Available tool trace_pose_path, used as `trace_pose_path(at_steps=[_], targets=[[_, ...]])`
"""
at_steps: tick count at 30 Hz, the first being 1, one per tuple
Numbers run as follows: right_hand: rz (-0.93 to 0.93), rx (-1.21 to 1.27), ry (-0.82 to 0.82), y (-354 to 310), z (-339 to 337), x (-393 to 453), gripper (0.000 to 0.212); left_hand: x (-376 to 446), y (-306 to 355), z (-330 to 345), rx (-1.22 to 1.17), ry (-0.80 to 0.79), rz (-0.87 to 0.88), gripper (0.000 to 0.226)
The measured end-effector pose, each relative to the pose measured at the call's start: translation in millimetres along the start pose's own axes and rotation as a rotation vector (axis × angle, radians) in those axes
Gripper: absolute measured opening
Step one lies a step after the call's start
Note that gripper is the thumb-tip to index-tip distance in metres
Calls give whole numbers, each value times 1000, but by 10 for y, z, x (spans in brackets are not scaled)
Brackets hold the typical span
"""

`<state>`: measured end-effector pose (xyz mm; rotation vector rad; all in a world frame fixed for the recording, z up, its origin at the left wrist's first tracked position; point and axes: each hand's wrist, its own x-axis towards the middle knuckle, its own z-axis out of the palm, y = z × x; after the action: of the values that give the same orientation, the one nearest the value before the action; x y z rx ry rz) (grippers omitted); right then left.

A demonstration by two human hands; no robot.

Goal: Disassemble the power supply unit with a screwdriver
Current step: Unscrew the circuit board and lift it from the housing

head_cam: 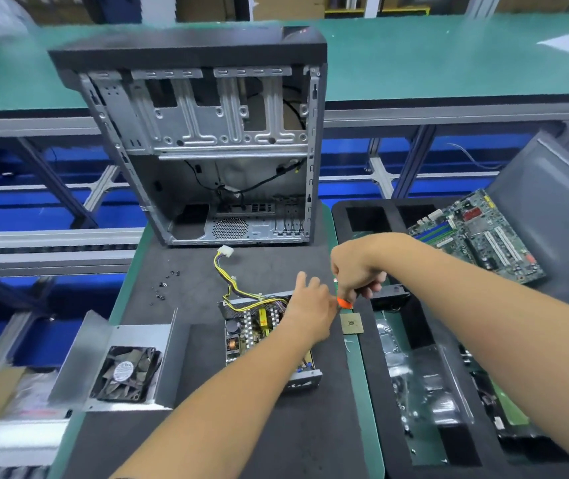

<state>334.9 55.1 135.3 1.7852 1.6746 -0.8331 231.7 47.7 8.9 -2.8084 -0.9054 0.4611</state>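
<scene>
Two bare hands work at the middle of a dark mat (262,440) on a green bench.

- Power supply (259,331): lies open-topped on the mat, its circuit board, coils and yellow parts showing. A yellow and black cable bundle (233,288) runs up from it to a white plug (225,252).
- Left hand (310,305): rests over the right upper corner of the power supply, fingers loosely spread and slightly bent; whether it grips anything cannot be told.
- Right hand (355,271): closed in a fist around the screwdriver (344,302), of which only an orange part shows below the fist, just beside the left hand. The tip is hidden.
- Metal cover (127,361): set left of the power supply, with a black fan (125,373) fixed inside it.
- Loose screws (164,286): scattered on the mat, upper left of the power supply.
- Computer case (214,143): stands open and gutted behind the work area.
- Processor chip (351,323): lies flat, just right of the left hand.
- Motherboard (476,236): rests tilted on the black foam tray (355,216) at right.
</scene>
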Motion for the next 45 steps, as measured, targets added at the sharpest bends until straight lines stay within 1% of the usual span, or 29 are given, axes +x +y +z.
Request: trace_pose_path(at_steps=[1,3,6,9,10,11,12,13,15,18,20,22,25,28,32,34,37,41,45], targets=[[5,-16,-8,-21,-14,0,11,-3,-36,-67,-79,24,-20,20],[9,-42,-32,-92,-55,3,5,-49,-202,-206,-314,80,-91,16],[-2,-101,-58,-229,-100,17,5,-204,-646,-368,-688,192,-255,6],[-6,-214,-75,-400,-132,43,5,-478,-1218,-369,-956,338,-409,19],[-6,-251,-82,-460,-144,57,6,-585,-1418,-316,-1002,403,-449,18],[-6,-281,-90,-518,-155,74,9,-691,-1622,-234,-1013,452,-498,16],[-4,-306,-101,-570,-167,94,12,-793,-1825,-127,-989,467,-562,16],[-2,-328,-113,-618,-183,115,14,-892,-2012,-1,-947,445,-640,16],[3,-367,-126,-712,-213,160,12,-1060,-2313,285,-858,325,-774,16],[9,-426,-151,-833,-265,224,12,-1177,-2525,631,-796,114,-835,18],[17,-456,-173,-891,-298,258,16,-1176,-2541,776,-760,61,-821,15],[26,-471,-182,-915,-318,282,17,-1142,-2508,868,-727,55,-798,13],[25,-474,-178,-927,-339,302,17,-1073,-2456,963,-752,73,-794,17],[21,-479,-194,-954,-349,314,13,-1025,-2438,1012,-777,71,-805,21],[52,-497,-308,-1010,-363,342,12,-985,-2447,990,-741,20,-769,11],[52,-525,-340,-1035,-364,361,10,-969,-2441,968,-723,-12,-750,8],[33,-564,-335,-1074,-367,373,11,-969,-2421,960,-699,-37,-733,13],[27,-579,-324,-1107,-359,380,13,-976,-2417,969,-654,-44,-712,11],[39,-599,-266,-1155,-325,367,8,-984,-2401,950,-604,-49,-676,7]])
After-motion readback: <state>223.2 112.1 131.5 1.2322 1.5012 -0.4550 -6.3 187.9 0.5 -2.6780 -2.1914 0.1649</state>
